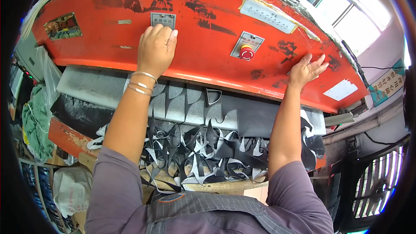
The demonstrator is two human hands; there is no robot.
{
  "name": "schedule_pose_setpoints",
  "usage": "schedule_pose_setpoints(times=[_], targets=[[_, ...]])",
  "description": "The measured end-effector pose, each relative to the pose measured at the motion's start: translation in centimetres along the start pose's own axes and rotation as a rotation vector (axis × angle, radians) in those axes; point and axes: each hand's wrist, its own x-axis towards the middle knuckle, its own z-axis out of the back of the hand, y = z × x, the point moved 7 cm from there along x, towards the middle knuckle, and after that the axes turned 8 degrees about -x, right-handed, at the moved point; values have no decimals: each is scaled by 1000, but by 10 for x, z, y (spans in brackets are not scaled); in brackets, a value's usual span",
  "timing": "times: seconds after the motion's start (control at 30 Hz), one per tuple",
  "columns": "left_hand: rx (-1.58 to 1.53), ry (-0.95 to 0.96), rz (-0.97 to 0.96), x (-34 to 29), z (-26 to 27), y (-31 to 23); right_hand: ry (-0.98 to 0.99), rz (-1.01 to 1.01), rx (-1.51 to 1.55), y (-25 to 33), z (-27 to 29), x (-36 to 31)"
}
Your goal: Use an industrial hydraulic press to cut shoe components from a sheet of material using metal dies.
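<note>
The left hand (pixel 157 45) is resting curled at the button plate (pixel 161 19), the right hand (pixel 307 71), fingers apart, by the red press (pixel 197 50); both should be avoiding the cutting die (pixel 208 97).

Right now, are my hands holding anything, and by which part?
Can't tell for the left hand, curled at the metal plate, palm hidden. The right hand, open by the red panel, shows nothing held.

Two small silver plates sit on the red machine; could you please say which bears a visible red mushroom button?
The right silver plate bears the red mushroom button; the left silver plate, partly covered by the left hand, shows none.
</note>
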Motion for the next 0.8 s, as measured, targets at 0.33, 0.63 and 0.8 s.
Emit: schedule_pose_setpoints(times=[0.33, 0.63, 0.8], targets=[[-589, 901, 253, -217, 14, -131, 1524, 648, 287, 74, 153, -264], [-297, 820, 315, -276, 30, -189, 1392, 776, 44, 77, 194, -331], [-303, 750, 330, -269, 30, -189, 1456, 782, 55, 73, 185, -335]])
